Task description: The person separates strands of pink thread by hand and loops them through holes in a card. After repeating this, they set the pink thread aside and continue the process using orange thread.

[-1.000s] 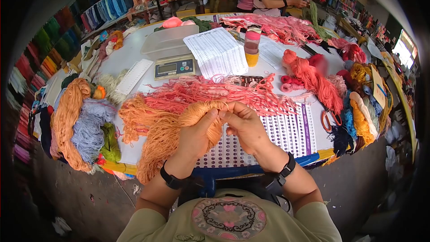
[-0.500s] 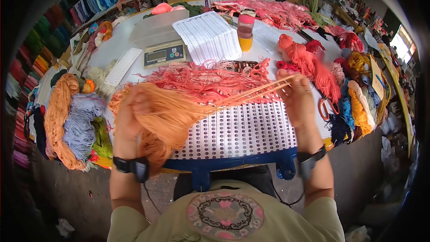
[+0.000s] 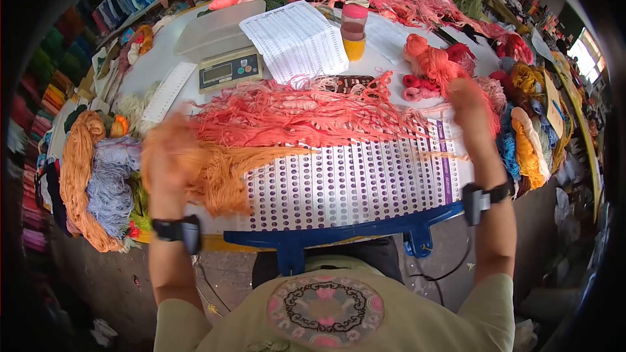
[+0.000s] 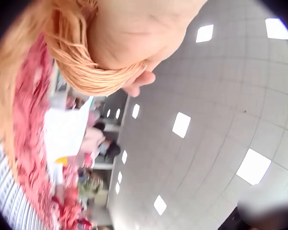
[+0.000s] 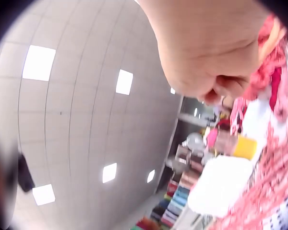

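Observation:
Blurred at the left of the head view, my left hand (image 3: 171,160) grips the peach-orange yarn (image 3: 225,179), whose loose end trails right over the dotted sheet (image 3: 339,186). The left wrist view shows a thick loop of yarn (image 4: 93,79) wrapped round the left hand (image 4: 139,36). Far to the right, my raised right hand (image 3: 468,104) is blurred too, with thin orange strands (image 3: 445,155) beside its forearm. In the right wrist view the right hand (image 5: 211,52) has curled fingers, and an orange strand (image 5: 273,42) runs along its edge.
Pink-red yarn (image 3: 293,114) lies across the table beyond the sheet. Farther back are a scale (image 3: 229,70), printed paper (image 3: 297,39), a pink-and-yellow jar (image 3: 353,29) and a clear bin (image 3: 218,36). Coloured skeins (image 3: 117,186) pile up left, others (image 3: 521,156) right.
My hands were together at the orange bundle, then drew apart with strands stretched between them. Now they are wider apart, and the strands no longer span the gap.

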A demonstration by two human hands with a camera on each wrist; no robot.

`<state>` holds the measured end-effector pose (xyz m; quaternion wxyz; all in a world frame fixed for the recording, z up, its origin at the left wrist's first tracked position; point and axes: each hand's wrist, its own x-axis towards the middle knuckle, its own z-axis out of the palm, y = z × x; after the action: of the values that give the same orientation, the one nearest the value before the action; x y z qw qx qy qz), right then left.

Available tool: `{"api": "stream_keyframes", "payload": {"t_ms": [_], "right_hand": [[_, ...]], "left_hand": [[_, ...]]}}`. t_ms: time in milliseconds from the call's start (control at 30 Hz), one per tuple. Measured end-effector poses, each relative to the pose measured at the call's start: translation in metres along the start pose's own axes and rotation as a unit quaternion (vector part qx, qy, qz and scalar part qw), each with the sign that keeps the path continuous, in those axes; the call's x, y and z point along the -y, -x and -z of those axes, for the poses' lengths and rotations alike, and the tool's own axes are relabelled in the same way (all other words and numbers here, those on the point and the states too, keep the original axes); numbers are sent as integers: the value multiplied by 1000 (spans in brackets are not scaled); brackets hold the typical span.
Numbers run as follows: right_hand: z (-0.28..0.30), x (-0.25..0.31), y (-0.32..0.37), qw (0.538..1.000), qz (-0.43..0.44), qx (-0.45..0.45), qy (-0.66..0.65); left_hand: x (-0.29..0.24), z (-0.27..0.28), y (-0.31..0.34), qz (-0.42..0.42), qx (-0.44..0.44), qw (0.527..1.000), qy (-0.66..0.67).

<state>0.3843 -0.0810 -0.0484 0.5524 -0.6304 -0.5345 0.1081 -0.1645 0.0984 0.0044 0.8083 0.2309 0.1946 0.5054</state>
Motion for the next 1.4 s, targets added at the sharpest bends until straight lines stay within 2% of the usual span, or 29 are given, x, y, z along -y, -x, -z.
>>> {"api": "stream_keyframes", "payload": {"t_ms": [33, 67, 100, 133, 200, 233, 300, 400, 433, 467, 533, 667, 733, 767, 833, 867, 933, 967, 1000, 1067, 1200, 1267, 1300, 1333, 1367, 1400], "right_hand": [[-47, 64, -2, 980, -63, 168, 82], [-87, 53, 12, 940, -88, 261, -199], [-133, 64, 26, 973, 29, 217, -76], [-151, 76, 34, 958, -33, 283, 14], [-187, 52, 45, 952, 20, 294, 78], [-190, 55, 47, 953, 20, 291, 76], [-194, 58, 49, 942, -7, 307, 132], [-193, 54, 50, 944, -16, 312, 106], [-192, 54, 51, 944, -17, 311, 105], [-191, 54, 51, 948, -10, 307, 82], [-188, 57, 50, 951, -5, 303, 58], [-188, 64, 45, 945, -51, 319, 58], [-188, 66, 45, 941, -63, 326, 71], [-188, 68, 46, 941, -64, 323, 83], [-188, 67, 47, 940, -66, 321, 94], [-189, 63, 48, 938, -79, 328, 80], [-187, 58, 48, 936, -90, 334, 63], [-187, 57, 47, 934, -96, 339, 56], [-187, 56, 48, 931, -101, 346, 49], [-187, 59, 47, 929, -99, 352, 62], [-192, 58, 50, 939, -55, 332, 77], [-191, 56, 51, 945, -35, 314, 81], [-191, 57, 51, 947, -42, 309, 81], [-192, 59, 52, 947, -48, 306, 80], [-192, 59, 52, 947, -66, 306, 76], [-191, 61, 50, 946, -65, 307, 77]], "left_hand": [[41, -21, -6, 84, 16, 996, -22], [72, -26, -13, 178, 28, 983, -36], [105, -30, -21, 213, -32, 972, -96], [134, -31, -28, 246, -90, 952, -156], [168, -24, -38, 288, -3, 900, -326], [180, -28, -36, 288, -2, 899, -330], [199, -31, -30, 179, 28, 805, -565], [209, -23, -32, 153, 29, 781, -605], [210, -24, -30, 131, 35, 810, -571], [210, -25, -33, 131, 37, 809, -572], [208, -24, -35, 200, -12, 884, -423], [212, -24, -40, 193, 23, 884, -425], [212, -25, -44, 222, -1, 828, -515], [211, -25, -44, 222, 0, 828, -515], [204, -32, -40, 175, 23, 757, -629], [199, -25, -41, 177, 20, 757, -629], [181, -1, -47, 125, 30, 804, -581], [175, 7, -49, 122, -7, 840, -529], [172, 5, -47, 122, -9, 838, -532], [168, -1, -41, 132, 16, 889, -438], [174, -8, -38, 126, 15, 883, -452], [174, -19, -32, 204, -28, 845, -494], [174, -22, -31, 204, -24, 845, -493], [175, -23, -28, 250, 25, 898, -361], [175, -24, -26, 289, 72, 929, -219], [174, -30, -23, 289, 72, 930, -218]]}}
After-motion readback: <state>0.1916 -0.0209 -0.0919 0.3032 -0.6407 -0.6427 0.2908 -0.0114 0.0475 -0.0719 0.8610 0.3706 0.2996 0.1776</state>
